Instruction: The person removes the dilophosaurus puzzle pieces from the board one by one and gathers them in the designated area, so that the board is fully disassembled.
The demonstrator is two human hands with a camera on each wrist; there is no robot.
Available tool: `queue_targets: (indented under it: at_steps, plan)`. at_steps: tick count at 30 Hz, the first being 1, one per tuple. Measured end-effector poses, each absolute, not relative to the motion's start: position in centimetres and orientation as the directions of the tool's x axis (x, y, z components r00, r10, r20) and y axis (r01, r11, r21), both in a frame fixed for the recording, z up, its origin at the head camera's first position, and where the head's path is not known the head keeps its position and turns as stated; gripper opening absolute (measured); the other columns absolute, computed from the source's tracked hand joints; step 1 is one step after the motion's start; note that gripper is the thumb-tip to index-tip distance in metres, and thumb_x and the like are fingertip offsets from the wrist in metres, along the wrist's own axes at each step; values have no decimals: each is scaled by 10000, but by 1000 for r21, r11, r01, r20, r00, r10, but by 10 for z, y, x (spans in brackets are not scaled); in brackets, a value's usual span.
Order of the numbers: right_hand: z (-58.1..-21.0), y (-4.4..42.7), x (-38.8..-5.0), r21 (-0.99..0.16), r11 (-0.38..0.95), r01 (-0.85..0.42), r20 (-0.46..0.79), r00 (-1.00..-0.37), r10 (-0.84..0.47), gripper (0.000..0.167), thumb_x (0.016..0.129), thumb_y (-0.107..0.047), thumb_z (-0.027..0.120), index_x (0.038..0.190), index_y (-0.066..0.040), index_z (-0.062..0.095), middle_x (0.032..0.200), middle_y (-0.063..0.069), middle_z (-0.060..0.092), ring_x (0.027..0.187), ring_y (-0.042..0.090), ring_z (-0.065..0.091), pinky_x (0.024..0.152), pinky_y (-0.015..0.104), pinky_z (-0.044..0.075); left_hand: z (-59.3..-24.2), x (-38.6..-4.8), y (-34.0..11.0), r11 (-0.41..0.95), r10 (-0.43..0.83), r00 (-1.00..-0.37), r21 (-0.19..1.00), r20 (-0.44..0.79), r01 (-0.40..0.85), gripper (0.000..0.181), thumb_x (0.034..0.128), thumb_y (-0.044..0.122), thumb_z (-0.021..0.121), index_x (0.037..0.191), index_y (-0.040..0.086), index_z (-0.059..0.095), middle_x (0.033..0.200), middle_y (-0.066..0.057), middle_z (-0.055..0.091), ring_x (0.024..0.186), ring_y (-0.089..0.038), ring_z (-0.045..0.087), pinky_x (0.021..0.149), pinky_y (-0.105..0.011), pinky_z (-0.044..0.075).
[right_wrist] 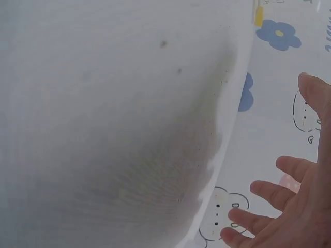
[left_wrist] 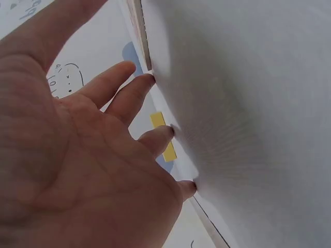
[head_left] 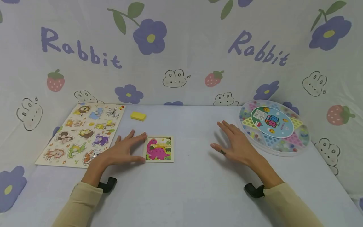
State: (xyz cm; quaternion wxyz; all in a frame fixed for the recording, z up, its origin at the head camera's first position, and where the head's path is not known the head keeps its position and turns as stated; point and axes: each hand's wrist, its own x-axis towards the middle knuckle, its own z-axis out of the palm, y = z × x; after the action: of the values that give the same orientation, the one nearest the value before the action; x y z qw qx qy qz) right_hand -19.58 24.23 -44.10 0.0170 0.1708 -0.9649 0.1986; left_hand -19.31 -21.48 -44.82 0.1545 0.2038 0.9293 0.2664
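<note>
A small square dinosaur jigsaw puzzle (head_left: 158, 149) with a pale frame lies flat on the white table. Beside its left edge is my left hand (head_left: 124, 151), thumb and fingers spread, the index fingertip and thumb tip at the puzzle's left corners. In the left wrist view the fingers (left_wrist: 121, 101) reach down to the table surface, and the palm hides part of the scene. My right hand (head_left: 235, 145) hovers over the table to the right of the puzzle, holding nothing. Its fingers (right_wrist: 274, 196) are spread in the right wrist view.
An animal peg puzzle board (head_left: 93, 126) lies at the left, partly behind the left forearm. At the back is a yellow block (head_left: 138, 116). A round, clear-lidded case of colourful beads (head_left: 273, 126) lies to the right. A printed cloth (head_left: 181, 47) hangs behind the table.
</note>
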Motion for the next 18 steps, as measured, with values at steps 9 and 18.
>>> queue_targets:
  at_steps: [9,18]
  plan:
    - [-440,232,-198,-448,841,-303,68,-950,-306,892,958,-609,687,1662,-179,346,1688,181,407,1561,444,377,1241,696,346,-452,-192,-218,755,480,-860,581,-172,305,944,822,444,866,1626,188,442,1771,-45,286,1662,-478,17,1227,-830,-79]
    - [-441,224,-201,-507,790,-345,96,-933,-346,766,977,-499,725,1597,-138,457,1509,149,599,1375,365,576,1138,613,495,-454,-191,-220,748,470,-872,588,-139,309,922,817,464,879,1606,204,479,1755,-18,331,1672,-439,45,1223,-827,-101]
